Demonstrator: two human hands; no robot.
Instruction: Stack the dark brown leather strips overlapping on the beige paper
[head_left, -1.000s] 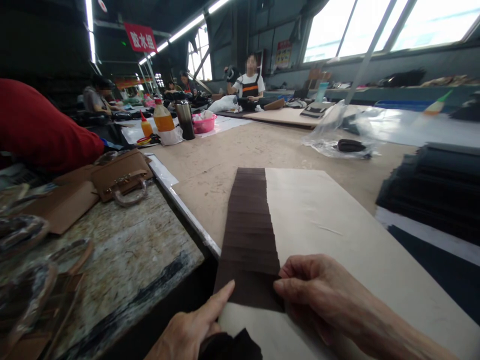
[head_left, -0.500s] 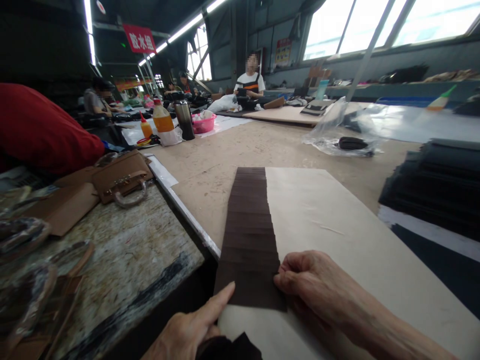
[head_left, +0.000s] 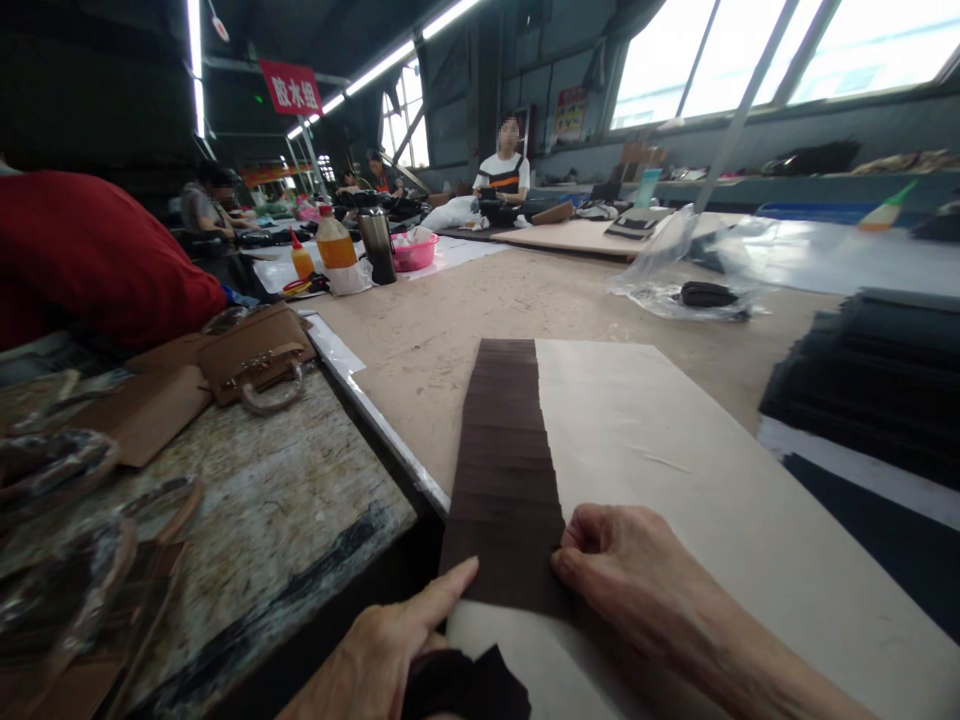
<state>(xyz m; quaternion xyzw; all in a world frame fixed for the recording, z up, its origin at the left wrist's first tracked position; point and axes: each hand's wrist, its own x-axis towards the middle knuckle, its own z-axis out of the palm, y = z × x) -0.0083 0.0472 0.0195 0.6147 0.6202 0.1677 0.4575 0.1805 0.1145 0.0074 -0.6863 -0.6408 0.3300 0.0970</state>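
Head view: both hands have held position over the last second; only the camera shifted slightly, so alignment of the nearest piece appears ongoing. Right hand (head_left: 637, 580) pinches the near edge of the dark overlapped strip (head_left: 506, 470). Left hand (head_left: 390, 650), forefinger extended, clutches dark pieces (head_left: 465, 685). Strip's long axis runs away from both hands across the pale sheet (head_left: 675, 450).

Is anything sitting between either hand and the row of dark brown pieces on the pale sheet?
Nothing visible. The right hand and the left hand both touch the nearest end of the row of dark brown pieces.
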